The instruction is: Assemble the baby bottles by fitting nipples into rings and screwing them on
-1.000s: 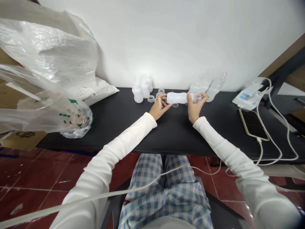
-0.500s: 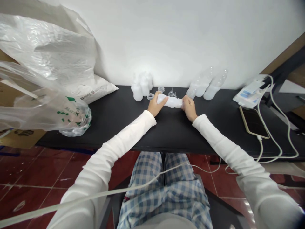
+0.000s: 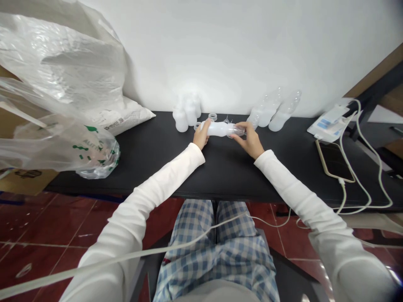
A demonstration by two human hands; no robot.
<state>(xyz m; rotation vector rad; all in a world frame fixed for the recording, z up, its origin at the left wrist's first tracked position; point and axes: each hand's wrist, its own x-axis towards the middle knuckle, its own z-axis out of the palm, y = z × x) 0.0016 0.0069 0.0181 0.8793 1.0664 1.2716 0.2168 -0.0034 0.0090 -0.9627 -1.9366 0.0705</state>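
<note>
A translucent white baby bottle lies sideways above the table, its base toward the left. My left hand is wrapped round the base end. At the other end is a clear domed cap, with the thumb and fingers of my right hand on either side of it. Behind the left hand stand several white bottles without caps. Clear rings lie between them and the held bottle. Small clear teat-like parts show partly behind the bottle. To the right stand several bottles with clear tops.
Large white plastic sacks and a clear bag with green print fill the left of the black table. At the right lie a phone, white cables and a white packet. A white wall rises behind.
My right hand has changed from a closed fist at the bottle's top to a looser thumb-and-finger grip, so the clear cap shows. The bottle has moved slightly left and is more level.
</note>
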